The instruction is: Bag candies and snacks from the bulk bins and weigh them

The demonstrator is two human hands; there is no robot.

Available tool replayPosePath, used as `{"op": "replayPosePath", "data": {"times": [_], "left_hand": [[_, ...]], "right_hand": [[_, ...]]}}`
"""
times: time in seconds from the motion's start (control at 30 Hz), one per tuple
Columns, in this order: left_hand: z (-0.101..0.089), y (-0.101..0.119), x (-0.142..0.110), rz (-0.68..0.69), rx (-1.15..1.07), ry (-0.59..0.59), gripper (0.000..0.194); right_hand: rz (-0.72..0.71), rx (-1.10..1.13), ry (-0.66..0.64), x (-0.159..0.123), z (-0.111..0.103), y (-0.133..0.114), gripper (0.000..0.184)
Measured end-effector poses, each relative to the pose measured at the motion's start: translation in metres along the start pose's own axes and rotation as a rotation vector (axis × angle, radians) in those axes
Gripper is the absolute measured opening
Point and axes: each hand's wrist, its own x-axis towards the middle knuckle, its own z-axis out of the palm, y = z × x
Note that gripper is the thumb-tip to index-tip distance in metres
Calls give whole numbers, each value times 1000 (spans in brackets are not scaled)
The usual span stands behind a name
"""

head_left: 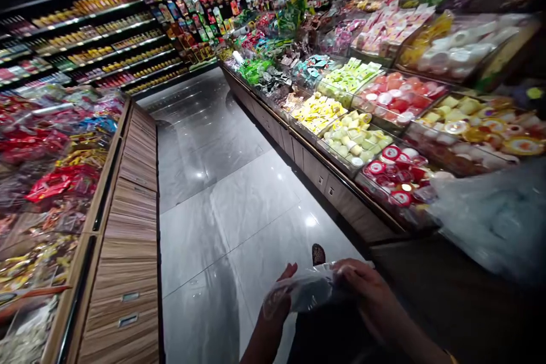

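A thin clear plastic bag (313, 291) stretches between my two hands, low in the view and above the floor. My right hand (365, 285) pinches its right end, thumb and fingers closed on the film. On the other side, my left hand (279, 302) is closed on the bag's left part. Film covers much of that hand, and its fingertips show above the edge. Part of the grip is hidden by the plastic. Nothing can be made out inside the bag.
Bins of wrapped sweets and jelly cups (384, 168) line the right counter (307, 159), where a large translucent plastic bag (495, 216) hangs. A left counter (128, 239) holds packaged snacks (63, 182). Between them runs a grey tiled aisle (222, 216); stocked shelves (98, 40) stand behind.
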Motion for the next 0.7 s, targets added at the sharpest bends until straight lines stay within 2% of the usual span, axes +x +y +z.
{"op": "replayPosePath", "data": {"times": [0.1, 0.17, 0.3, 0.43, 0.57, 0.7], "left_hand": [[21, 19, -34, 3, -23, 35, 48], [30, 28, -57, 40, -3, 9, 41], [52, 34, -100, 65, 55, -102, 38], [90, 33, -135, 72, 43, -78, 43], [150, 26, -166, 144, 23, 26, 51], [239, 22, -195, 185, 48, 181, 49]], "right_hand": [[-18, -28, 132, -41, -29, 8, 29], [-52, -89, 159, -64, -50, 7, 26], [-109, -168, 115, -104, -85, -2, 23], [-206, -142, 163, -137, -120, -16, 23], [-310, -134, 168, -174, -173, -33, 21], [-439, -192, 112, -223, -241, -64, 12]]}}
